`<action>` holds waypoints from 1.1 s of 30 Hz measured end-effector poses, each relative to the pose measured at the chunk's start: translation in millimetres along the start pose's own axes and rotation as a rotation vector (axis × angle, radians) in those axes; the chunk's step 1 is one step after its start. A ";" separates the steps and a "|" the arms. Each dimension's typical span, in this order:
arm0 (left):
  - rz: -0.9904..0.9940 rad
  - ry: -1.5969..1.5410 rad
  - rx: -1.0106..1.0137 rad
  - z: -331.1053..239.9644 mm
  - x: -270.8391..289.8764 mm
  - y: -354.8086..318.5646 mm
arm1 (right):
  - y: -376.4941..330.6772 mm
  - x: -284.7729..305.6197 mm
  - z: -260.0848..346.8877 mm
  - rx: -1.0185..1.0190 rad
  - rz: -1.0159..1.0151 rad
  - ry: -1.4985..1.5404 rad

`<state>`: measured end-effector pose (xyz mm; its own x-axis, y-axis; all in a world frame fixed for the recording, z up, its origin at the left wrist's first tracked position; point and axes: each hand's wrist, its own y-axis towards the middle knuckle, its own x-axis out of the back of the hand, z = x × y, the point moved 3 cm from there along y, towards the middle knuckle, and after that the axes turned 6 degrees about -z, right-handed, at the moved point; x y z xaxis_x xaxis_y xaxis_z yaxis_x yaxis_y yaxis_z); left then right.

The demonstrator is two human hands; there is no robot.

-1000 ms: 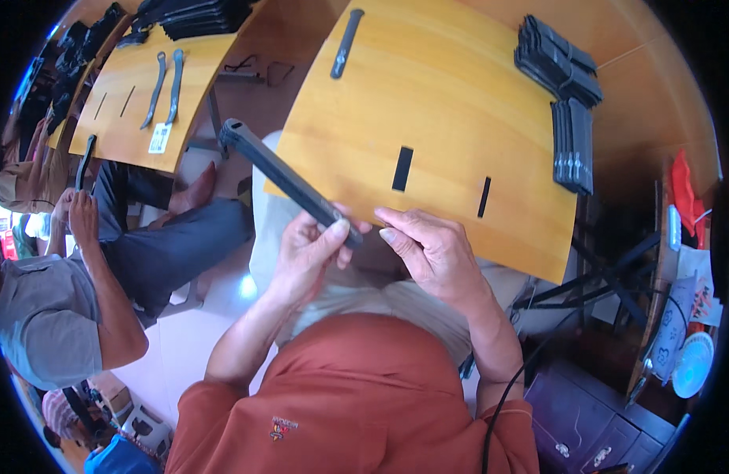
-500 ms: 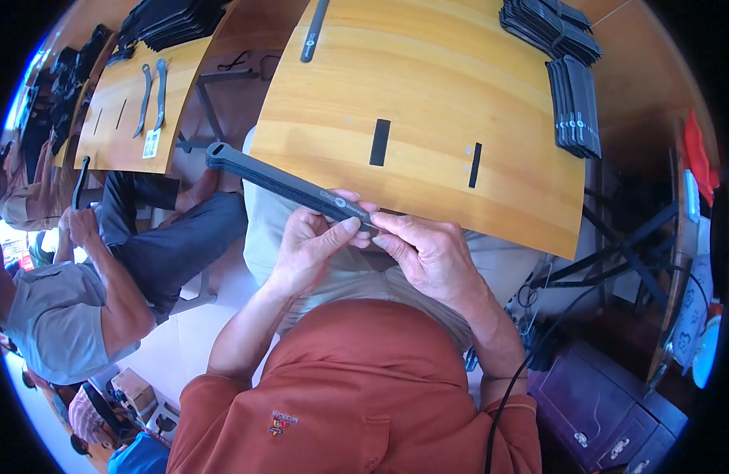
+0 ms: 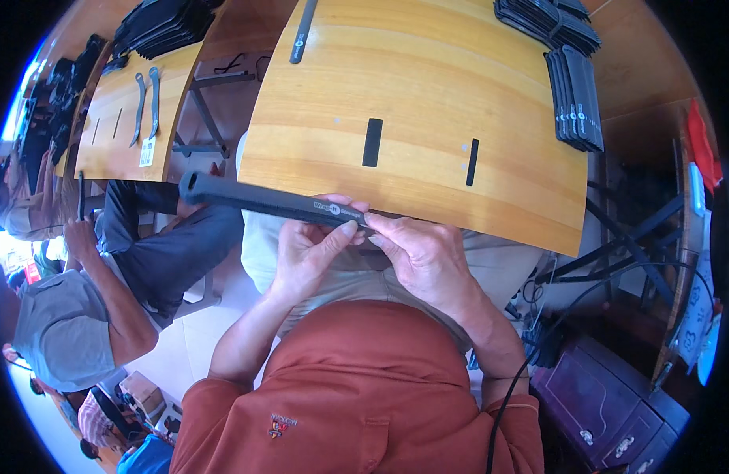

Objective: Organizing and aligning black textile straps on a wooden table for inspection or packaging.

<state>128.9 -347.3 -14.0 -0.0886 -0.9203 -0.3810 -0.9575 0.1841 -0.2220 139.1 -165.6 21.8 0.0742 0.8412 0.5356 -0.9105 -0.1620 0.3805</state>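
A stack of long black straps (image 3: 258,197), with white print and a rounded, slotted far end, is held in front of me at the table's near edge. My left hand (image 3: 308,251) grips it near its right end, thumb on the near side and fingers beneath and behind. My right hand (image 3: 424,254) pinches the right tip of the stack between thumb and fingers. The stack's other end sticks out leftward past the table. One more black strap (image 3: 303,35) lies at the table's far left.
The wooden table (image 3: 420,87) bears two black strips (image 3: 372,142). Black straps in a pile (image 3: 574,99) and a tied bundle (image 3: 548,24) lie at its right. A co-worker (image 3: 76,316) sits at a second table (image 3: 112,150) on the left. A black cable (image 3: 511,387) runs beside my right arm.
The far end of the strap stack has swung left and toward me, so it lies flatter across the view. Both hands keep their hold. The view has shifted slightly.
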 end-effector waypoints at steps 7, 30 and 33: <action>-0.162 0.119 -0.138 1.8 -9.0 -7.3 | -7.7 -13.6 5.8 -0.020 -0.045 -0.152; 0.111 -0.010 0.146 -1.5 6.2 0.9 | -11.0 -9.3 -20.1 0.068 -0.004 0.169; 0.102 0.011 0.163 -0.3 1.1 0.1 | -11.1 -8.3 -19.0 0.064 0.034 0.135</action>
<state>128.6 -348.4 -14.1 -0.1866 -0.8974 -0.3997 -0.8863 0.3293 -0.3256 140.9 -161.0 -1.1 -0.0154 0.8957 0.4445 -0.8834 -0.2205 0.4136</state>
